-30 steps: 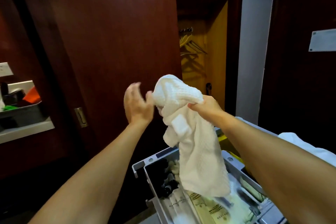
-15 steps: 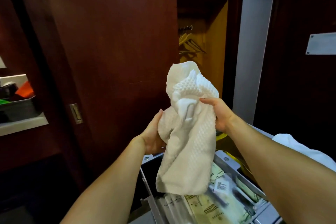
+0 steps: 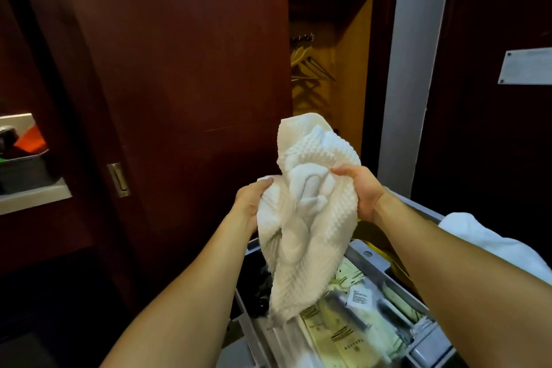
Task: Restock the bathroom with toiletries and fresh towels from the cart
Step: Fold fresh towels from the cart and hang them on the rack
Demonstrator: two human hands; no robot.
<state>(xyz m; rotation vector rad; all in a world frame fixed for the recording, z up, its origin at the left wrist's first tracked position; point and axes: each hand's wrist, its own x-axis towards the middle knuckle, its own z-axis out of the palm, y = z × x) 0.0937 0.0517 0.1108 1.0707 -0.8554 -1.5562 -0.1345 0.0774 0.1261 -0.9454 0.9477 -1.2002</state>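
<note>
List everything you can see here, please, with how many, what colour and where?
Waffle-weave towel: one, white, held up over the cart.
Cart tray: one, grey, bottom right.
Toiletry packets: several, pale yellow-green, in the tray.
Linen: white, far right, behind the right arm.
Sliding door: one, dark red-brown, centre.
Hangers: several, in the closet behind.
Bin: one, grey, left shelf.
Left hand: grips the towel.
Right hand: grips the towel.

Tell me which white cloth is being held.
The waffle-textured towel, gripped by the left hand and right hand; the smooth cloth lies untouched at right.
</note>
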